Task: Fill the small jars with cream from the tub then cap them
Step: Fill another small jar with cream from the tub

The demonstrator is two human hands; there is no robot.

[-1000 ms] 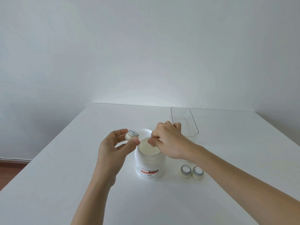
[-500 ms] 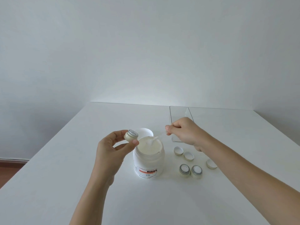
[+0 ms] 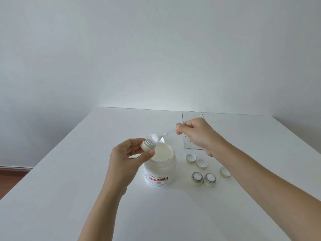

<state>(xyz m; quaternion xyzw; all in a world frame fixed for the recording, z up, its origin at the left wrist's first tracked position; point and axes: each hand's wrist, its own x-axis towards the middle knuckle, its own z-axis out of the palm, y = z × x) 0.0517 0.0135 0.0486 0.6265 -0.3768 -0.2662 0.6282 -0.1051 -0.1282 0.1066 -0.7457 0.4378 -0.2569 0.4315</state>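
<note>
Item: small jar (image 3: 148, 145), held in my left hand (image 3: 128, 159). My fingers (image 3: 133, 142) are clamped on its side wall, thumb underneath and fingertips above, with the mouth tilted toward the spoon. It looks light and stiff with a smooth wall, so I judge it could slip if cream gets on it. Best hold is around the body, below the threaded neck, keeping the rim clear.

Item: spoon (image 3: 162, 135), a small pale plastic one, pinched by the handle end in my right hand (image 3: 196, 134). Those fingers are closed together on the handle. The bowl hangs just beside the jar's mouth, above the tub's far rim. It probably flexes under a load, so a grip far back gives reach but less control.

Item: tub (image 3: 159, 168), open, standing on the desk (image 3: 69, 180) just below the held jar. The cream surface is near the brim; the contents are soft and likely sticky, and the tub looks heavy enough to stay put.

Item: two jars (image 3: 203, 179), upright, touching, right of the tub, uncapped, white inside.

Item: three caps (image 3: 201, 163), loose on the desk near those jars, thin and light, best taken by the edge.

Item: clear bin (image 3: 192, 115), behind my right hand.
</note>
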